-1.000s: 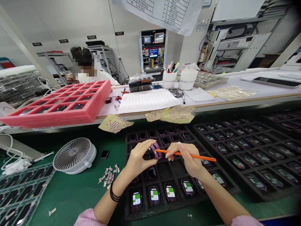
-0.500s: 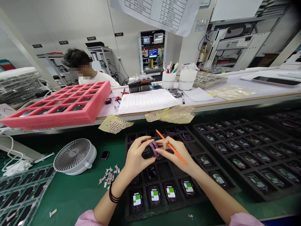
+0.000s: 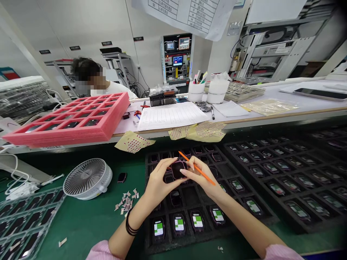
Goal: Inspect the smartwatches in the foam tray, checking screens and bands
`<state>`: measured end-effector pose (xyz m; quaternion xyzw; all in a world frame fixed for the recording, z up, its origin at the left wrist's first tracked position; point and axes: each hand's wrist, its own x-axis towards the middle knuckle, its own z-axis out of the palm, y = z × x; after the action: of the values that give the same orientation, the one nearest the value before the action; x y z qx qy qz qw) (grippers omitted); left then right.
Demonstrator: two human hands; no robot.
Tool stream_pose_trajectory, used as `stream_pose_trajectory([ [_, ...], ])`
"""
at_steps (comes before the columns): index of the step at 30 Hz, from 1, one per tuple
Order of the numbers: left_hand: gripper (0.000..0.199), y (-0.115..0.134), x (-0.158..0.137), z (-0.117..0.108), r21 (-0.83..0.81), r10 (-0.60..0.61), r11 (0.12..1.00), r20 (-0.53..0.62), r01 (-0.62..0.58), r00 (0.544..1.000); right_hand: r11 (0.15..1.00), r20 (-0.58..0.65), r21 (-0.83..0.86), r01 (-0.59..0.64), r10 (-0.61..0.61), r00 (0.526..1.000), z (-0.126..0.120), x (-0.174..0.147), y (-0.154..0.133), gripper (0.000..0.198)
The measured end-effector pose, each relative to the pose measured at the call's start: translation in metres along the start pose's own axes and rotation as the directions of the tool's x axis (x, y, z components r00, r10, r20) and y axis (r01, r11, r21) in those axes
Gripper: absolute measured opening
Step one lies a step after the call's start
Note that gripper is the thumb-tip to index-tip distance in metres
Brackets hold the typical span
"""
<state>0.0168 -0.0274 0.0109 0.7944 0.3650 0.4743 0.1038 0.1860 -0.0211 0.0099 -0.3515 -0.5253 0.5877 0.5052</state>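
Note:
Between my two hands is a smartwatch (image 3: 179, 169) with a dark screen and a purplish frame, its screen turned up toward me. My left hand (image 3: 159, 180) grips its left side and lower edge with thumb and fingers. With thumb and fingertips my right hand (image 3: 200, 175) touches the watch's right side, and an orange pen-like stick (image 3: 200, 170) lies across that hand, pointing up and left. Below them is a black foam tray (image 3: 189, 236) with smartwatches in its pockets; those in the front row show green-and-white screens. Some pockets hold no watch.
A second black tray (image 3: 267, 187) of watches lies to the right. On the left are a round fan (image 3: 87, 178), a lone watch (image 3: 121, 177), small loose tabs (image 3: 127, 202) and a clear tray (image 3: 51, 216). A pink foam tray (image 3: 108, 131) sits on the shelf; a person (image 3: 89, 77) is behind it.
The watch has been turned from edge-on to screen-up between my hands. My fingers have shifted around it, and the orange stick has stayed in my right hand.

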Motion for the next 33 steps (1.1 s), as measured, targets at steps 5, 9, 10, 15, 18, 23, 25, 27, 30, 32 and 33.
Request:
stream_pose_trajectory([
  [5, 0.047, 0.000, 0.000, 0.000, 0.008, 0.009, 1.000, -0.002, -0.009, 1.000, 1.000, -0.006, 0.004, 0.005, -0.005, 1.000, 0.001, -0.001, -0.001, 0.047],
  [9, 0.044, -0.001, 0.000, 0.000, 0.036, 0.016, 0.999, -0.030, -0.015, 0.999, 0.999, -0.010, 0.029, -0.021, 0.021, 1.000, 0.000, -0.002, -0.003, 0.044],
  [10, 0.044, -0.001, 0.000, -0.001, 0.054, 0.016, 0.998, -0.060, -0.013, 0.998, 0.998, -0.010, 0.048, -0.029, 0.029, 1.000, 0.000, -0.003, -0.004, 0.043],
  [15, 0.045, -0.003, 0.004, -0.010, 0.140, -0.015, 0.989, -0.240, 0.050, 0.971, 0.993, -0.004, 0.114, -0.007, 0.008, 1.000, -0.002, -0.005, -0.007, 0.041],
  [18, 0.044, -0.004, 0.005, -0.014, 0.153, -0.053, 0.983, -0.269, 0.097, 0.962, 0.992, 0.019, 0.122, 0.004, -0.006, 1.000, -0.003, -0.005, -0.009, 0.040],
  [23, 0.043, -0.005, 0.004, -0.012, 0.147, -0.063, 0.983, -0.269, 0.106, 0.961, 0.993, 0.027, 0.119, 0.019, -0.023, 0.999, -0.002, -0.006, -0.010, 0.038],
  [25, 0.043, -0.005, 0.004, -0.011, 0.143, -0.065, 0.984, -0.265, 0.106, 0.962, 0.994, 0.026, 0.107, 0.021, -0.024, 0.999, -0.002, -0.006, -0.010, 0.039],
  [27, 0.044, -0.004, 0.005, -0.011, 0.138, -0.070, 0.984, -0.261, 0.109, 0.963, 0.997, 0.011, 0.068, 0.033, -0.034, 0.999, -0.002, -0.005, -0.009, 0.040],
  [30, 0.042, -0.002, 0.005, -0.010, 0.136, -0.097, 0.982, -0.223, 0.130, 0.970, 0.987, -0.056, -0.109, 0.114, -0.120, 0.991, -0.005, -0.005, -0.007, 0.041],
  [32, 0.040, -0.001, 0.001, -0.007, 0.131, -0.134, 0.980, -0.144, 0.153, 0.980, 0.939, -0.097, -0.294, 0.180, -0.217, 0.971, -0.012, -0.006, -0.003, 0.039],
  [33, 0.039, -0.002, -0.003, -0.004, 0.125, -0.155, 0.978, -0.087, 0.165, 0.984, 0.900, -0.105, -0.388, 0.200, -0.259, 0.960, -0.018, -0.007, 0.000, 0.038],
])
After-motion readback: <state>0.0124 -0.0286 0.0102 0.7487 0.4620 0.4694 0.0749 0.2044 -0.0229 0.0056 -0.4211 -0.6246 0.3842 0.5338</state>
